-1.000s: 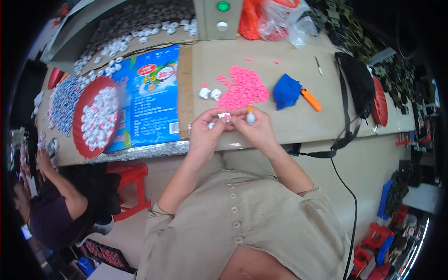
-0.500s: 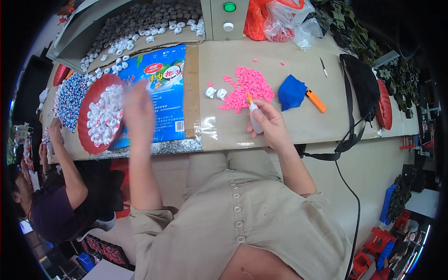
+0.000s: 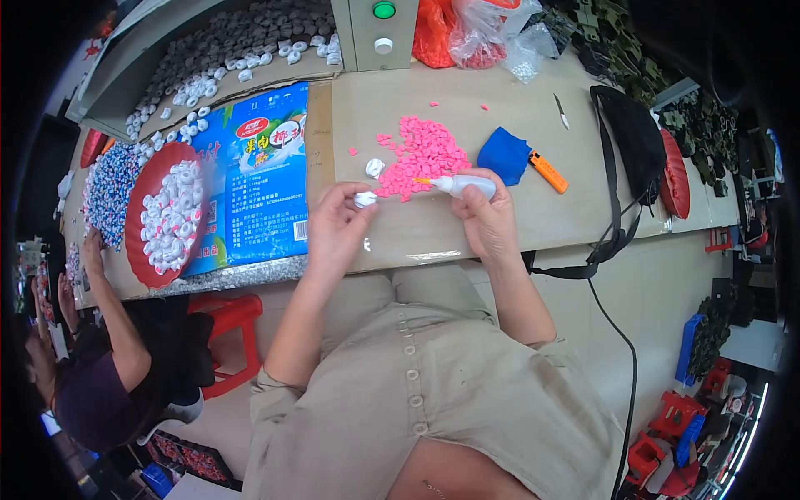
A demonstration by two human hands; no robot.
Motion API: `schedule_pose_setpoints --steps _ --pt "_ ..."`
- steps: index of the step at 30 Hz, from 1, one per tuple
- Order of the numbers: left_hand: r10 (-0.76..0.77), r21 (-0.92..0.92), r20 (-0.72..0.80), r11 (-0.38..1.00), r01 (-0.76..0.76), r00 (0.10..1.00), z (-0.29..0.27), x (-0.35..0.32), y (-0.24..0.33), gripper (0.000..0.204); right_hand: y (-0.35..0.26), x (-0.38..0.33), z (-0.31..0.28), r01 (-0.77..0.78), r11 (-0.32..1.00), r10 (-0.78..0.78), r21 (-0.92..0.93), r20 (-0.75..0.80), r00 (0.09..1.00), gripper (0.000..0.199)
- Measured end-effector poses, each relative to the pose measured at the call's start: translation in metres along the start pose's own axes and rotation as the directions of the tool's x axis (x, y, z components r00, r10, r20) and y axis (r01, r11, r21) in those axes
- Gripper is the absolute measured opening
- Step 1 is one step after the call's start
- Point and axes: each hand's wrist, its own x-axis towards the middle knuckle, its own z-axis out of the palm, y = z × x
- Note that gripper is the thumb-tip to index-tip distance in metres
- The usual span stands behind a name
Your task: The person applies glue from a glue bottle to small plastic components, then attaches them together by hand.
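Note:
My left hand (image 3: 333, 229) pinches a small white moulded piece (image 3: 365, 199) between thumb and fingertips, just in front of a pile of small pink pieces (image 3: 429, 148). My right hand (image 3: 489, 223) is closed around a small white squeeze bottle (image 3: 468, 185). The bottle lies almost level, its orange-yellow nozzle pointing left towards the white piece, with a gap between them. Another white piece (image 3: 375, 168) rests on the table at the pile's left edge.
A red dish (image 3: 132, 237) of white pieces stands at left on a blue printed sheet (image 3: 242, 225). Beyond it is a heap of multicoloured beads (image 3: 112, 187); a co-worker's arm (image 3: 117, 308) reaches there. Rightward lie a blue cloth (image 3: 502, 156), an orange-handled cutter (image 3: 550, 173) and a black bag (image 3: 629, 146).
My left hand has come right from beside the red dish and now holds a white piece; one fewer lies by the pink pile. My right hand has tipped the bottle from upright to nearly level.

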Motion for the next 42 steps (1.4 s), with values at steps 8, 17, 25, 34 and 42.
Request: schedule_pose_setpoints --steps 8,17,25,34,42 --pt "-0.102 -0.529 0.053 0.841 0.114 0.993 0.03 -0.009 -0.009 0.028 0.015 -0.012 0.0 0.167 0.949 -0.165 -0.268 0.031 0.986 0.026" --pt "-0.062 -0.466 -0.017 0.884 0.047 0.998 0.032 -0.009 -0.011 0.026 0.017 -0.012 0.005 0.49 0.677 -0.403 -0.549 0.28 0.871 0.023" --pt "-0.082 -0.478 -0.001 0.876 0.072 0.997 0.032 -0.011 -0.011 0.026 0.017 -0.013 0.004 0.514 0.612 -0.415 -0.601 0.309 0.856 0.023" --pt "-0.092 -0.482 0.008 0.872 0.085 0.996 0.031 -0.012 -0.009 0.026 0.016 -0.013 0.005 0.543 0.568 -0.423 -0.619 0.347 0.837 0.022" --pt "-0.094 -0.472 0.013 0.877 0.089 0.996 0.032 -0.012 -0.01 0.026 0.018 -0.013 0.005 0.54 0.566 -0.436 -0.623 0.33 0.837 0.023"
